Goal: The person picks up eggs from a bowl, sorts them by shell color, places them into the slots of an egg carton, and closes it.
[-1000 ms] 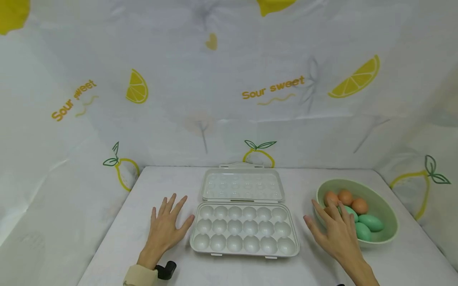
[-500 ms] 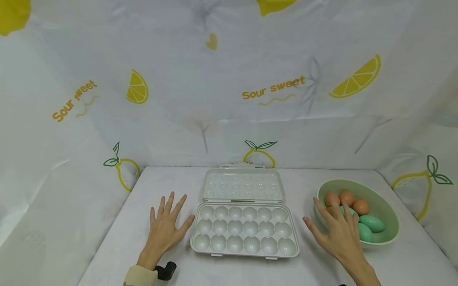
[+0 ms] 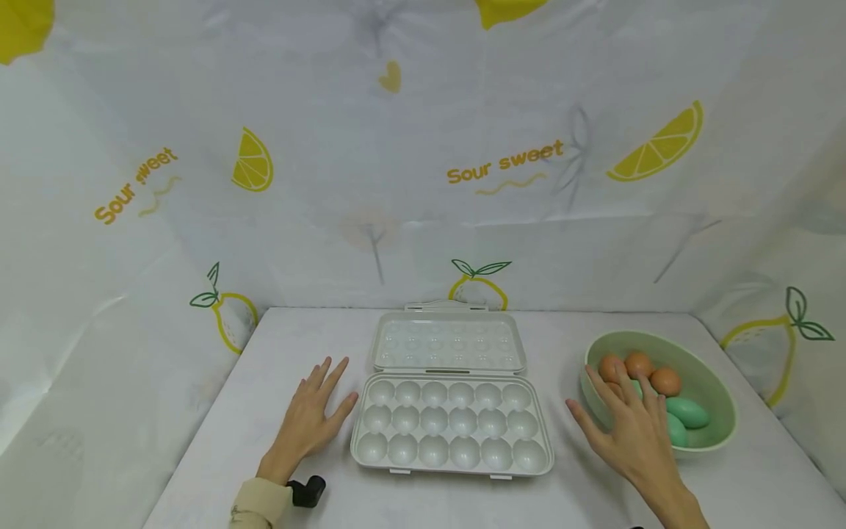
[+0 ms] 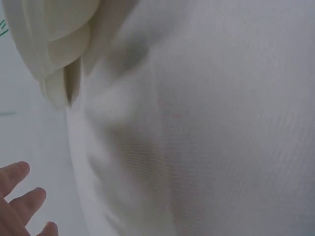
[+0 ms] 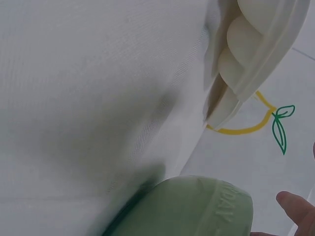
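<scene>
An egg box [image 3: 449, 425] lies with its lid [image 3: 449, 342] folded back at the middle of the table; its cups hold nothing. To its left my left hand [image 3: 309, 417] hovers with fingers spread, holding nothing. My right hand [image 3: 631, 433] reaches over the near left rim of a pale green bowl [image 3: 717, 397], fingers extended and apart. Inside the bowl are several brown eggs [image 3: 665, 382] and green eggs [image 3: 687, 412], some hidden behind that hand. In the right wrist view the bowl's outer wall [image 5: 197, 209] shows beside a fingertip. The left wrist view shows the egg box's underside [image 4: 69, 44].
White cloth covers the table [image 3: 317, 330]. A white curtain [image 3: 370, 184] printed with lemons rises behind and at both sides. A black object [image 3: 307, 491] sits at the left wrist by the cuff.
My left hand has turned slightly, its fingers leaning further right. My right hand has shifted a little to the right over the bowl. The egg box and bowl stay put.
</scene>
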`<act>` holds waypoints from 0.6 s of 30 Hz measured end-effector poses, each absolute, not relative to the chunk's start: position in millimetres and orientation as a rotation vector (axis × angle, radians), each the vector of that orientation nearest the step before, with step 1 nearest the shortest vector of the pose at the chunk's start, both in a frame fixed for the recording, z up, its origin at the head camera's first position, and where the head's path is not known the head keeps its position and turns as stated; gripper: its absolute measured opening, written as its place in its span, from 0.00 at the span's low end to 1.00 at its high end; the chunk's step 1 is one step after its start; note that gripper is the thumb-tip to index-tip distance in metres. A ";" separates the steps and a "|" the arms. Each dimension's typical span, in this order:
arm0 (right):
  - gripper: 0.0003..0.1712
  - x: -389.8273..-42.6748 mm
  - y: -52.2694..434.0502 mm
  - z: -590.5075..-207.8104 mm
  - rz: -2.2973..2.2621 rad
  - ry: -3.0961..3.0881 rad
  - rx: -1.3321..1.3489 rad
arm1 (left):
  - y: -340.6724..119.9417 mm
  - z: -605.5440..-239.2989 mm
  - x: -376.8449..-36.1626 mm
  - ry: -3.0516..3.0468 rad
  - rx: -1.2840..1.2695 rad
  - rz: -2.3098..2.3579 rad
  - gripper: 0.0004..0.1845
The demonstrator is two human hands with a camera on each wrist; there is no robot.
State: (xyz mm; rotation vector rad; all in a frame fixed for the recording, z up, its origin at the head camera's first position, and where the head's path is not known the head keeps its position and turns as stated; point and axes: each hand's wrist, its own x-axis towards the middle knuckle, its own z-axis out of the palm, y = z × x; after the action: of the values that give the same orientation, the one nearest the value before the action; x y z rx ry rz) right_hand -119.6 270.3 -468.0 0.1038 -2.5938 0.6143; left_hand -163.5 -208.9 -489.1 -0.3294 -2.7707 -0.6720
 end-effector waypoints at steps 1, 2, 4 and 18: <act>0.37 -119.3 271.0 -467.9 0.620 -2.594 0.101 | -209.6 -490.8 -166.3 -2.770 -0.344 -0.677 0.35; 0.37 -118.9 271.6 -467.8 0.624 -2.597 0.098 | -210.4 -492.4 -169.0 -2.768 -0.362 -0.683 0.35; 0.37 -118.3 272.3 -467.7 0.629 -2.599 0.092 | -212.5 -495.8 -173.8 -2.770 -0.392 -0.693 0.35; 0.34 -125.2 309.3 -452.5 0.868 -2.542 0.135 | -215.8 -527.7 -188.9 -2.807 -0.720 -0.995 0.31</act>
State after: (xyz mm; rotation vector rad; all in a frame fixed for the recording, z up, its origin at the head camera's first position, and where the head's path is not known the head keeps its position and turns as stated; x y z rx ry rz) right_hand -125.2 309.3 -452.5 0.1347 -2.5422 0.8681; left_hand -188.9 -215.8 -527.7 -0.7199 -2.8072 -0.9947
